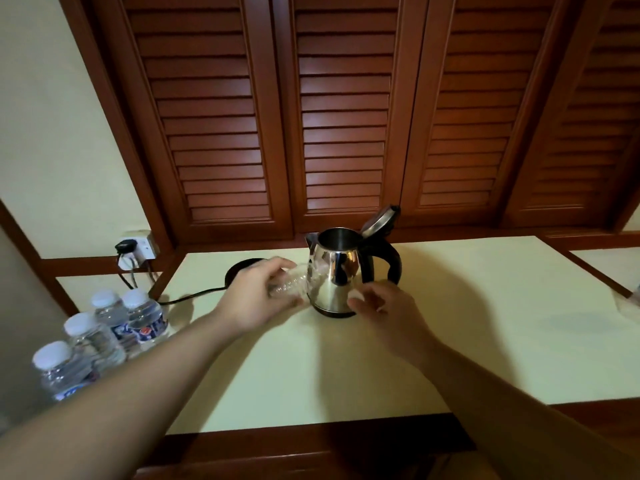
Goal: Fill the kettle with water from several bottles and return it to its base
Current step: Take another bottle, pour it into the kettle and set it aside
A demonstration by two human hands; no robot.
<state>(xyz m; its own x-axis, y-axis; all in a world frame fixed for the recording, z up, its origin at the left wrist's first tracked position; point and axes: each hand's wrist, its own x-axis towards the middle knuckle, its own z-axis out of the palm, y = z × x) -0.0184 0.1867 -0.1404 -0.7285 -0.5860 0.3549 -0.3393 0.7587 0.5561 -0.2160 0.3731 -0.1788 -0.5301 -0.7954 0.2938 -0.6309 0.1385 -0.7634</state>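
Clear bottle (289, 287) blurred in left hand (251, 299), right hand (382, 308) pinching white cap (356, 301), kettle (337, 271) partly hidden.

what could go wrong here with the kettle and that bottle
1. The left hand holds a clear bottle tilted beside the kettle, below its open rim; pouring from there could spill water onto the table.
2. The base and its cord lie just left of the kettle, so spilled water may reach them.
3. The right hand sits close against the kettle and might nudge it.
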